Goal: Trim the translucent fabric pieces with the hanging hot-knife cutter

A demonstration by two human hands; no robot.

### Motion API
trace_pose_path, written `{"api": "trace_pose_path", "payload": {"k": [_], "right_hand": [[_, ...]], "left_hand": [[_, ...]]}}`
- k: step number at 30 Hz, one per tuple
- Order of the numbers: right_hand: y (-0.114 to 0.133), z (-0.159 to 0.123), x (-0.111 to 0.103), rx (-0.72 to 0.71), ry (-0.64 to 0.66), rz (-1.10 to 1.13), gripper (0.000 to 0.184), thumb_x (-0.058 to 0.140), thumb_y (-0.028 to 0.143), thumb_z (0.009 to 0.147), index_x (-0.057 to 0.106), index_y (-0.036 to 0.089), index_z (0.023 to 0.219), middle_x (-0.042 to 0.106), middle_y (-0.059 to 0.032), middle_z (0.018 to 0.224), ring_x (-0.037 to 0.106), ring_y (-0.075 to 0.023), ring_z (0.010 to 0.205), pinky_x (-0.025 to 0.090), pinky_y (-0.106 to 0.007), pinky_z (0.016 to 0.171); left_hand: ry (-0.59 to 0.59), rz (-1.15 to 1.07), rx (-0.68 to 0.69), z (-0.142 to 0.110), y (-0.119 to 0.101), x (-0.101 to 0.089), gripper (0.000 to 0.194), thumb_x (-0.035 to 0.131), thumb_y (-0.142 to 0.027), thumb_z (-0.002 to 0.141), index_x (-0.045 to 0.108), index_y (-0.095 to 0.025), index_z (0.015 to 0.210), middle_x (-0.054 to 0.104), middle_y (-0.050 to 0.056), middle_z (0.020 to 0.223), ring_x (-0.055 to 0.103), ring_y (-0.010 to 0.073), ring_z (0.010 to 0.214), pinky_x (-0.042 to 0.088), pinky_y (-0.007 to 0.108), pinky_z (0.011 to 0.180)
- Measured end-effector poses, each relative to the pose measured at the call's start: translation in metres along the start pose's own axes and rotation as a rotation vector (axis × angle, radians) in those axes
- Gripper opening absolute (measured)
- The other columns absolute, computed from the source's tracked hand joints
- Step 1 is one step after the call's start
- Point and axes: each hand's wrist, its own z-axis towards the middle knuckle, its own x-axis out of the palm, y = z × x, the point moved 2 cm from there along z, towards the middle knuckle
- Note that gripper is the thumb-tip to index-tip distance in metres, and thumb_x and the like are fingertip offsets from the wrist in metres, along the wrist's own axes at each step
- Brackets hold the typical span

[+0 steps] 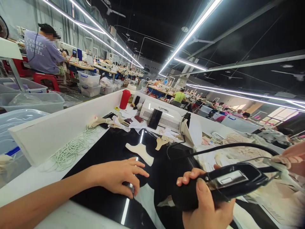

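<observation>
My left hand (126,176) is low over a glossy black work surface (95,159), fingers spread and apart, with nothing visibly held. Just beyond it lies a cream, curved cut piece (140,152). In my right hand (207,203) is a black corded handheld electric tool (231,181) with a silver panel; my fingers and thumb wrap around its body. Its cord (238,146) arches above it. At the right edge, another person's hand (293,159), partly blurred, holds something pale near the tool's far end.
Pale green cord (71,151) lies tangled along the white left wall (71,127). A white vented box (150,111), black phone (154,119), red bottle (125,99) and fabric scraps stand at the back. Pale fabric (238,143) piles up at right. A person (43,51) sits far left.
</observation>
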Motion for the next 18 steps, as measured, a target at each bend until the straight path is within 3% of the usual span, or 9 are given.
{"api": "trace_pose_path", "payload": {"k": [1,4,7,9,11,14,18], "right_hand": [[0.000,-0.001,0.000,-0.004,0.005,0.001,0.053,0.086,0.025,0.080,0.059,0.032,0.125,0.068,0.0034,0.079,0.061,-0.0151,0.062,0.060,-0.030,0.054],[-0.003,-0.005,0.002,0.000,0.040,0.011,0.051,0.083,0.024,0.084,0.057,0.032,0.128,0.067,0.0032,0.082,0.062,-0.0151,0.065,0.060,-0.031,0.056],[-0.006,-0.008,0.006,-0.001,0.069,0.025,0.051,0.081,0.024,0.087,0.055,0.032,0.130,0.066,0.0030,0.083,0.063,-0.0151,0.065,0.059,-0.031,0.056],[-0.007,-0.011,0.009,-0.003,0.084,0.034,0.049,0.079,0.025,0.088,0.055,0.031,0.130,0.066,0.0029,0.084,0.063,-0.0150,0.065,0.059,-0.032,0.056],[-0.008,-0.014,0.013,-0.006,0.095,0.034,0.048,0.078,0.025,0.090,0.054,0.032,0.131,0.066,0.0031,0.083,0.063,-0.0149,0.064,0.059,-0.032,0.057],[-0.010,-0.019,0.018,-0.008,0.099,0.007,0.048,0.078,0.025,0.090,0.054,0.032,0.131,0.067,0.0032,0.083,0.064,-0.0148,0.063,0.059,-0.033,0.058],[-0.015,-0.024,0.020,0.029,0.067,-0.029,0.050,0.080,0.026,0.089,0.053,0.034,0.131,0.068,0.0038,0.085,0.063,-0.0136,0.062,0.059,-0.032,0.060]], "left_hand": [[-0.016,0.048,-0.018,-0.001,0.001,-0.004,0.003,0.075,-0.023,0.094,0.077,-0.026,0.095,0.058,0.006,0.152,0.042,0.0353,0.148,0.021,0.062,0.125],[-0.133,0.218,-0.093,-0.002,0.001,-0.013,0.027,0.058,-0.005,0.095,0.075,-0.024,0.103,0.059,0.009,0.149,0.044,0.0352,0.146,0.022,0.063,0.124],[-0.267,0.232,-0.150,0.000,-0.008,-0.012,0.038,0.050,0.001,0.090,0.073,-0.021,0.111,0.065,0.011,0.137,0.056,0.0299,0.133,0.038,0.051,0.118],[-0.263,0.112,-0.169,0.003,-0.016,-0.005,0.032,0.060,-0.005,0.090,0.072,-0.021,0.115,0.069,0.008,0.125,0.063,0.0251,0.120,0.049,0.038,0.108],[-0.194,-0.007,-0.178,0.005,-0.024,0.004,0.037,0.077,-0.016,0.086,0.071,-0.022,0.121,0.069,0.007,0.123,0.064,0.0248,0.115,0.052,0.033,0.101],[-0.098,-0.058,-0.164,0.006,-0.029,0.016,0.059,0.093,-0.037,0.075,0.069,-0.022,0.126,0.066,0.009,0.127,0.062,0.0299,0.116,0.053,0.037,0.099],[-0.059,-0.034,-0.156,0.005,-0.026,0.027,0.070,0.097,-0.049,0.066,0.070,-0.023,0.125,0.063,0.010,0.129,0.061,0.0324,0.112,0.052,0.040,0.097]]}}
